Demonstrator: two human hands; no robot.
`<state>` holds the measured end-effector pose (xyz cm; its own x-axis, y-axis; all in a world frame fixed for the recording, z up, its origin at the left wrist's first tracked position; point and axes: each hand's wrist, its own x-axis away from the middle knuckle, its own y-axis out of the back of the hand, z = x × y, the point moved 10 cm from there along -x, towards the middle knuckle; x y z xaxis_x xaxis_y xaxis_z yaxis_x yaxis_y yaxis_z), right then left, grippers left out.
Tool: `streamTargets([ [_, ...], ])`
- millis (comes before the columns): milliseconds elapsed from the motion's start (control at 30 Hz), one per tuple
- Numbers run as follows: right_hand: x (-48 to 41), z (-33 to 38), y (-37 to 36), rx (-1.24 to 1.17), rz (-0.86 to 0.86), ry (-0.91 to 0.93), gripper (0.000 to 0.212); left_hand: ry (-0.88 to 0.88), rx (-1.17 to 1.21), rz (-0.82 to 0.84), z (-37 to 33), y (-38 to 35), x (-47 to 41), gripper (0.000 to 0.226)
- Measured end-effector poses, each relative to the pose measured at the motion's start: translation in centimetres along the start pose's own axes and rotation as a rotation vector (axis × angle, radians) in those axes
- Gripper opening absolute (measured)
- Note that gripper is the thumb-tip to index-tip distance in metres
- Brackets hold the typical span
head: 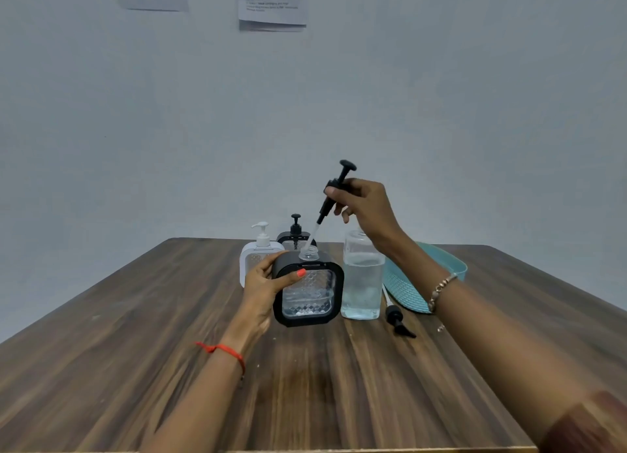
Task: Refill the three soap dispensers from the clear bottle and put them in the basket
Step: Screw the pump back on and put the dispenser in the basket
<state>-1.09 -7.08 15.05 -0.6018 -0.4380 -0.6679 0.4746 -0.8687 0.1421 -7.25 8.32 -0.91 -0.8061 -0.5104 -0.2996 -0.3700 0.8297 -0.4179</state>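
Left hand grips black dispenser on worktop; right hand pinches its pump, tube tip at neck. Risk: tilted tube drips, or forearm knocks uncapped clear bottle just beside.

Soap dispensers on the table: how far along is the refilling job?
Looks early. Done: the clear bottle stands open, a loose pump lying beside it. In hand: the left hand grips the front black dispenser; the right hand holds the lifted pump, tube tip at the open neck. Left: the white dispenser and rear black dispenser stand behind, and no dispenser shows in the basket.
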Motion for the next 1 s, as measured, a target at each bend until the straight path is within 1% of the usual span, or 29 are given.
streamTargets([
  [167,1.9,-1.7,-2.2,0.190,0.134,-0.065,0.013,-0.013,-0.008,0.016,-0.4,-0.4,0.3,0.050],
  [267,3.4,-3.0,-3.5,0.395,0.213,-0.090,0.018,-0.020,-0.017,0.019,-0.5,-0.6,0.4,0.044],
  [300,3.8,-3.4,-3.7,0.456,0.220,-0.093,0.020,-0.021,-0.011,0.018,-0.5,-0.7,0.5,0.045],
  [367,4.3,-4.2,-3.7,0.483,0.184,-0.104,0.028,-0.019,-0.004,0.016,-0.5,-0.7,0.5,0.046],
  [467,4.5,-4.5,-3.0,0.465,0.102,-0.102,0.044,-0.022,-0.022,0.019,-0.5,-0.7,0.7,0.050],
  [567,4.5,-4.5,-2.0,0.388,0.020,-0.102,0.047,-0.012,0.029,0.013,-0.2,-0.6,0.7,0.047],
  [633,4.5,-4.7,-1.4,0.280,-0.011,-0.121,0.036,0.000,0.061,0.006,-0.1,-0.4,0.6,0.044],
  [700,4.5,-5.2,-1.5,0.126,0.009,-0.184,0.014,0.011,0.045,-0.002,0.1,-0.3,0.5,0.043],
  [733,4.5,-5.4,-1.6,0.065,0.020,-0.210,0.011,0.015,0.034,-0.005,0.2,-0.3,0.5,0.043],
  [767,4.6,-5.7,-1.5,0.011,0.003,-0.226,0.018,0.019,0.028,-0.006,0.3,-0.3,0.6,0.043],
  [800,4.8,-5.8,-1.0,-0.022,-0.046,-0.233,0.020,0.021,0.031,-0.007,0.4,-0.3,0.6,0.044],
  [833,4.8,-5.8,-0.4,-0.056,-0.102,-0.226,0.017,0.023,0.043,-0.011,0.4,-0.3,0.7,0.045],
  [900,4.9,-5.9,0.5,-0.054,-0.180,-0.229,0.017,0.030,0.062,-0.020,0.5,-0.3,0.7,0.049],
  [933,4.9,-6.1,0.3,-0.031,-0.166,-0.240,0.015,0.034,0.061,-0.021,0.6,-0.3,0.8,0.052],
  [967,4.9,-6.1,-0.2,-0.014,-0.117,-0.261,0.016,0.039,0.053,-0.023,0.6,-0.4,0.9,0.055],
  [1000,5.0,-6.3,-1.0,-0.011,-0.043,-0.278,0.021,0.040,0.043,-0.024,0.6,-0.5,0.9,0.056],
])
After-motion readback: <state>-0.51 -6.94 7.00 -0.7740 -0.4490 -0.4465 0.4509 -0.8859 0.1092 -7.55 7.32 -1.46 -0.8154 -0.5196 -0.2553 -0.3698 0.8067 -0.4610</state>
